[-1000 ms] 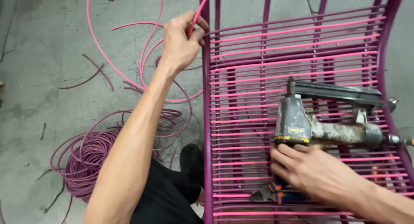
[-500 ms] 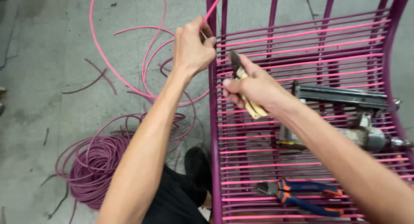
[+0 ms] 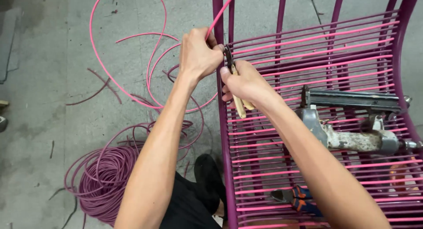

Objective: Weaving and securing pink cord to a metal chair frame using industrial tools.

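A pink cord [image 3: 219, 14] is pinched in the left hand [image 3: 199, 53] at the woven frame's [image 3: 220, 123] far-left corner, while tan-handled pliers [image 3: 238, 94] are clenched in the right hand [image 3: 246, 84] just beside it.

left hand [image 3: 199, 53] pinches pink cord [image 3: 222, 9] | right hand [image 3: 245, 83] grips cutters [image 3: 234, 81]

**Packages, labels, signs, screens**

None in view. No package, label, sign or screen shows anywhere in the head view: not on the floor, not on the woven frame, not on the tools lying there. Nothing printed can be made out on any surface.
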